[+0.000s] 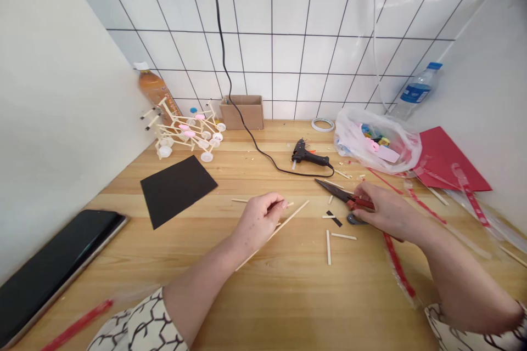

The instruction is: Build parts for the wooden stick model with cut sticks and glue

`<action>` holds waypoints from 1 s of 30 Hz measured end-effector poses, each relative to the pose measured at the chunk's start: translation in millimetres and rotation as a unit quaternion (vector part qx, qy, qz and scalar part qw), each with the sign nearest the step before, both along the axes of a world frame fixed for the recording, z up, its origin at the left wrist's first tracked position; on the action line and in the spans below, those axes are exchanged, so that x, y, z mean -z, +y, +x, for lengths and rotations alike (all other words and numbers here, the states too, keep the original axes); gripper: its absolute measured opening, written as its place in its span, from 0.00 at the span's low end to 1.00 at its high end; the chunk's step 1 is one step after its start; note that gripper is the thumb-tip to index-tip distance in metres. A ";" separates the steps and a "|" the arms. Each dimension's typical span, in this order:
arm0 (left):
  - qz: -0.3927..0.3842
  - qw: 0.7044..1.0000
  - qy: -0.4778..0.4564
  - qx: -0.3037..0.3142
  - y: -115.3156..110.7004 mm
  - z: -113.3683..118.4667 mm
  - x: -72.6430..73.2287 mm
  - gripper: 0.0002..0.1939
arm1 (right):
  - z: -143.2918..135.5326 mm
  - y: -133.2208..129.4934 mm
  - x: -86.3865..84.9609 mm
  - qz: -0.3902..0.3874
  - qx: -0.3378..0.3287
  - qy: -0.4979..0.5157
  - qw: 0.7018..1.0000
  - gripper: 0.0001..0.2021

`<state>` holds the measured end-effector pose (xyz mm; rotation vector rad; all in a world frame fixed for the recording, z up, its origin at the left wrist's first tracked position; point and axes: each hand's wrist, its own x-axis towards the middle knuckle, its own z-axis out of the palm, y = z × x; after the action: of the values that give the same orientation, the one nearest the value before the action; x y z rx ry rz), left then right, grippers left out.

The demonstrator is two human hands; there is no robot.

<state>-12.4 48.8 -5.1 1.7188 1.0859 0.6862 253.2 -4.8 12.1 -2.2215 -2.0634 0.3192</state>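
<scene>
Red-handled pliers point up and left at right of centre, with my right hand closed round their handles. Between the thumb and fingers of my left hand is a short wooden stick, its end poking out to the right. A long thin stick runs diagonally on the table beneath that hand. Between the hands lie short cut sticks and a small black strip with a stick piece across it. A dark grey round object sits just below the pliers.
Behind are a black glue gun with its cord, a tape roll, a cardboard box and a plastic bag. Stick models, a black sheet and a phone lie left; red card and bottle right.
</scene>
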 end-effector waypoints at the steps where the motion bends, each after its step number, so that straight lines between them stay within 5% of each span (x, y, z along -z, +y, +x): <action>1: 0.001 1.000 0.004 0.002 -0.2 0.1 0.1 0.12 | 1.4 1.5 1.3 0.008 -0.001 -0.003 1.000 0.07; 7: 0.015 0.999 0.012 0.031 -2.4 1.3 5.8 0.12 | 6.3 2.9 4.9 0.089 0.010 -0.037 0.995 0.08; 10: 0.018 0.999 0.011 0.042 -3.3 1.6 7.7 0.12 | -9.8 -0.9 2.9 0.149 -0.058 0.010 0.987 0.07; 15: 0.014 0.999 0.002 0.045 -3.7 1.8 7.4 0.11 | -48.2 -6.0 7.8 0.105 -0.194 0.024 0.975 0.04; 19: 0.016 0.999 -0.004 0.047 -3.9 1.8 5.6 0.11 | -60.8 -7.0 14.2 0.069 -0.186 -0.025 0.980 0.08; 26: 0.030 0.998 0.002 0.046 -4.1 1.8 5.4 0.10 | -43.2 2.2 17.0 0.135 -0.075 0.084 0.984 0.07; 30: 0.062 0.997 0.010 0.054 -4.8 2.1 7.5 0.09 | -39.2 5.0 20.4 0.131 -0.120 0.020 0.984 0.08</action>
<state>-10.3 44.0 -12.6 1.8789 0.9745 0.6812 214.0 0.1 -8.3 -1.8090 -2.2087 0.0991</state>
